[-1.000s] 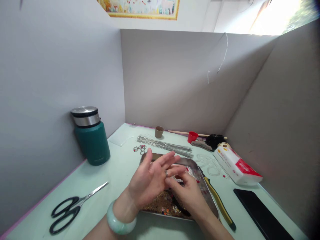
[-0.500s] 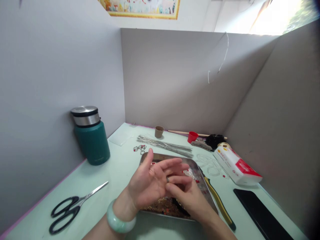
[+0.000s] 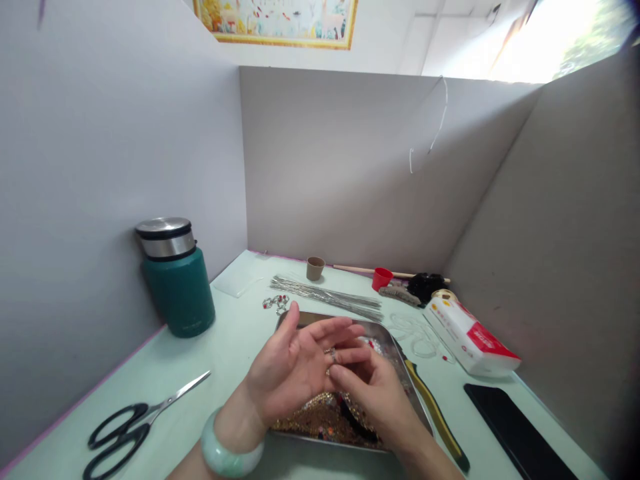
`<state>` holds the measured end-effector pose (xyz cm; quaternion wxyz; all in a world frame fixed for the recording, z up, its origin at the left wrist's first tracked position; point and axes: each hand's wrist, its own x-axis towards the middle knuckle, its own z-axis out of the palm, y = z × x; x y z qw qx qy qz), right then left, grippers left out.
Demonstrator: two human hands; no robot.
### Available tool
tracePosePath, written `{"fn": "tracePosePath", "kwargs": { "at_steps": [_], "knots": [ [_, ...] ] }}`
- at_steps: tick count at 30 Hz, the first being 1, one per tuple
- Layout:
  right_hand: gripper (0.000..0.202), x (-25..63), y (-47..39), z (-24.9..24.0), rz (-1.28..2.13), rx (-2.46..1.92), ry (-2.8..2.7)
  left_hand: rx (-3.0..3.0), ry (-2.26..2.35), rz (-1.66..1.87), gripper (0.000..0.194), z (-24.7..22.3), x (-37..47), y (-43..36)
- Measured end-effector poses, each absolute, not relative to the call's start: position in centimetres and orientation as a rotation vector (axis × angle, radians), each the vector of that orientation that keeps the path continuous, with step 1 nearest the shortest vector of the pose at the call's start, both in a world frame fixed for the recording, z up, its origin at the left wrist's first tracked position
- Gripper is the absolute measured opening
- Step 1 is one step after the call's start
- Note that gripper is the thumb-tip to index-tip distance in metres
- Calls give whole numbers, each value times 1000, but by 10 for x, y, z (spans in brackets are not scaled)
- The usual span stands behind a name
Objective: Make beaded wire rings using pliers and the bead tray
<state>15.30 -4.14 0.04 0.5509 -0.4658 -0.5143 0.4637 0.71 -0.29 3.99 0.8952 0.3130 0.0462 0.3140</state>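
My left hand [image 3: 295, 370] is held palm up over the metal tray, its fingers stretched out and its thumb raised. A pale green bangle [image 3: 231, 445] circles that wrist. My right hand [image 3: 375, 393] meets the left at the fingers, thumb and fingertips pinched together; whatever they grip is too small to make out. A small shiny ring-like piece [image 3: 331, 353] shows at the left fingers. Beneath both hands, the metal tray [image 3: 300, 437] holds gold, clear and red beads and a dark strip, partly hidden by the hands.
Scissors [image 3: 145, 423] and a green flask [image 3: 180, 287] stand left. Behind the tray lie thin metal wires [image 3: 327, 297], a beaded chain [image 3: 276, 303], a brown cup [image 3: 315, 268] and a red cup [image 3: 382, 279]. Yellow-black pliers [image 3: 435, 413], a tissue pack [image 3: 473, 337] and a black phone-like slab [image 3: 520, 427] are right.
The view has tilted up slightly, so everything sits a little lower and further left. Both hands keep nearly the same pose, with the right fingertips shifted slightly at the left fingers.
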Motion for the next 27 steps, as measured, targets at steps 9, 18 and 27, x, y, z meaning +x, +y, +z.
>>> {"fn": "tracePosePath", "kwargs": {
  "at_steps": [9, 18, 27],
  "knots": [
    [30, 161, -38, 2, 995, -1097, -1203, 777, 263, 776, 50, 38, 6, 0],
    [24, 161, -38, -3, 599, -1205, -1436, 1266, 683, 895, 26, 26, 8, 3],
    [20, 157, -39, 5, 972, -1091, -1220, 1260, 696, 858, 21, 23, 11, 4]
  ]
}}
